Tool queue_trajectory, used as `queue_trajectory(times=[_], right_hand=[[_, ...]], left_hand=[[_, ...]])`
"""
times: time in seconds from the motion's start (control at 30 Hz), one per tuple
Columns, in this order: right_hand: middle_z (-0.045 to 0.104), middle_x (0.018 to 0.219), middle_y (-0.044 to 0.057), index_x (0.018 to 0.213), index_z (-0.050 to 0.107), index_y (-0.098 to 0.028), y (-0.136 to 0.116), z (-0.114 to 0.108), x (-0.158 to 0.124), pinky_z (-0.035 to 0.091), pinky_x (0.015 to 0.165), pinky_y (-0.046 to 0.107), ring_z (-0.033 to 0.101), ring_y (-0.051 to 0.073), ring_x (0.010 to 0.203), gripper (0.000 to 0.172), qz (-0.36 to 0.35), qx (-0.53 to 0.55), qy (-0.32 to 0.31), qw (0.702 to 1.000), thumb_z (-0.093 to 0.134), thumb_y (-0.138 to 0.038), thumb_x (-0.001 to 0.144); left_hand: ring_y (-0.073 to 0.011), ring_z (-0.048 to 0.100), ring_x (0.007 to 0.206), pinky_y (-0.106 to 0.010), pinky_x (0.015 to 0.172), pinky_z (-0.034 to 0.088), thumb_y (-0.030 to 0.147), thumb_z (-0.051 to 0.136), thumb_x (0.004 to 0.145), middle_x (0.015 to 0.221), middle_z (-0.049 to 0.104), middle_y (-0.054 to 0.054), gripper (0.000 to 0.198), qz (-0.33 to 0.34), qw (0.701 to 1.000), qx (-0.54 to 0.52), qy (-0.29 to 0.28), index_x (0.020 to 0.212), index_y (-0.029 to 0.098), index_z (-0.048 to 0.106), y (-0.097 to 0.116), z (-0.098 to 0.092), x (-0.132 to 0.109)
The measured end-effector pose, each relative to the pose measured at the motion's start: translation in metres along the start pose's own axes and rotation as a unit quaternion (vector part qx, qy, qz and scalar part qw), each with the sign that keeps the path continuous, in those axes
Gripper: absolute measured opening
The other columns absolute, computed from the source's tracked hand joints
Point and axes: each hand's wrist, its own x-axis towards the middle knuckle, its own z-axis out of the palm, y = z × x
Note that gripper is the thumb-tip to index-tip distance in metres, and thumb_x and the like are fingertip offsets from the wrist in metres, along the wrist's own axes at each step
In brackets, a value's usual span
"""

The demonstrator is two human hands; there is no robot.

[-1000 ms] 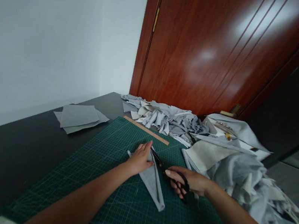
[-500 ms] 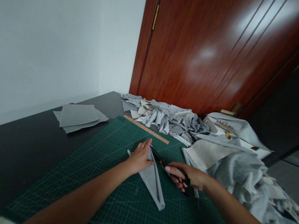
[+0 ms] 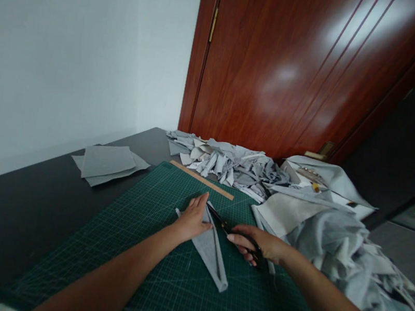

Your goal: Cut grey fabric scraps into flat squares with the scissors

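Note:
A folded piece of grey fabric (image 3: 211,253) lies on the green cutting mat (image 3: 184,299), tapering to a rolled-looking corner at its near end. My left hand (image 3: 193,216) rests over its far part, fingers stretched forward and thumb spread to the right, and covers some of the cloth. Black-handled scissors (image 3: 224,226) are gripped in my right hand (image 3: 251,242). Their blades point forward and left, along the fabric's far right edge, close to my left fingertips. Whether the blades are parted cannot be made out.
A wooden ruler (image 3: 201,180) lies across the mat's far end. Behind it are heaped grey fabric scraps (image 3: 230,162). Cut grey pieces (image 3: 109,163) are stacked on the black table (image 3: 44,192). Larger crumpled cloth (image 3: 335,244) and a white box (image 3: 295,174) stand at the right.
The scissors and my right hand have shifted very slightly. My left hand and the fabric stay in nearly the same place, and the whole view has moved a little.

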Motion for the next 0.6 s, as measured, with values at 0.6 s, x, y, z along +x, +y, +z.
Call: queue_trajectory(times=[0.6], right_hand=[[0.045,0.047,-0.008,0.069,0.044,-0.02,0.038,-0.021,0.005,0.029,0.038,0.019,0.043,0.007,0.038,0.058,-0.021,0.054,0.189,0.98,0.053,-0.077,0.072]], left_hand=[[-0.0233,0.05,0.106,-0.038,0.099,0.041,0.003,0.054,0.077,0.103,0.062,-0.005,0.027,0.076,0.995,0.059,-0.033,0.092,0.021,0.067,0.007,-0.016,-0.002]])
